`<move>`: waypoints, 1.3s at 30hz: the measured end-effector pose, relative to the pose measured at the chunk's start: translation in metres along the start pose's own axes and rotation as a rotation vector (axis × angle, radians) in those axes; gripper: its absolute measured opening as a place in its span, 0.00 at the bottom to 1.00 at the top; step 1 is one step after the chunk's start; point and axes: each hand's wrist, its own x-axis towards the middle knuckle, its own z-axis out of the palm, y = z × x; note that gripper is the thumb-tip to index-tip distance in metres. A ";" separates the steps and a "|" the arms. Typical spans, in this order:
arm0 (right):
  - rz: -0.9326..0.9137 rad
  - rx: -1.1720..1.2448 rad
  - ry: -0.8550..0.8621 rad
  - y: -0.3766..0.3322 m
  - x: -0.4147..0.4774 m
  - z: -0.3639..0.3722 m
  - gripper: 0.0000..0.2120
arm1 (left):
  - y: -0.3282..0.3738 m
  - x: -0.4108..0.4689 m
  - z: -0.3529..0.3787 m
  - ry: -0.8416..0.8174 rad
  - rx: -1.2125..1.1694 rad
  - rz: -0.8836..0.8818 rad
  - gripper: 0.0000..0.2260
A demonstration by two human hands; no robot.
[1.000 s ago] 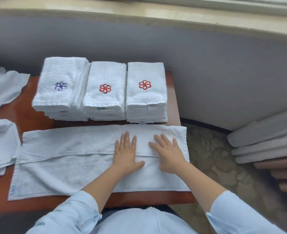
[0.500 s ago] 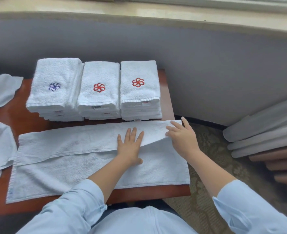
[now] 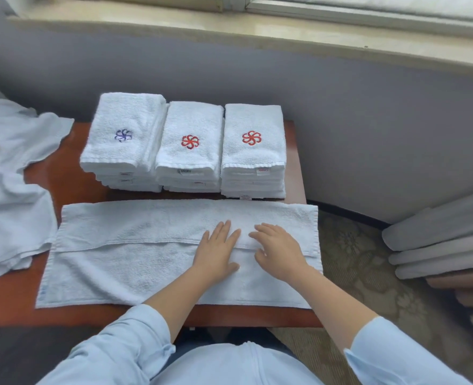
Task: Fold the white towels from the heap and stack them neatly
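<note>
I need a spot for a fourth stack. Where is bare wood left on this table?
Bare table shows between the heap and the blue-emblem stack, in a narrow strip right of the right-hand red-emblem stack, and along the near edge below the spread towel. The three stacks stand tight together, and the towel fills the middle.

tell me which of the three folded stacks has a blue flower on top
The left stack, beside the heap. Its top towel carries a blue-purple flower; the middle stack and right stack both show red ones.
</note>
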 end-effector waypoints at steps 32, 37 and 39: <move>-0.123 -0.043 -0.197 -0.278 0.028 0.146 0.23 | -0.306 -0.229 0.068 0.134 -0.033 -0.176 0.35; -0.097 -0.147 -0.168 -0.287 0.020 0.158 0.25 | -0.327 -0.236 0.066 0.212 -0.019 -0.024 0.20; -0.104 -0.248 -0.195 -0.291 0.018 0.162 0.27 | -0.332 -0.238 0.064 0.220 -0.037 0.011 0.17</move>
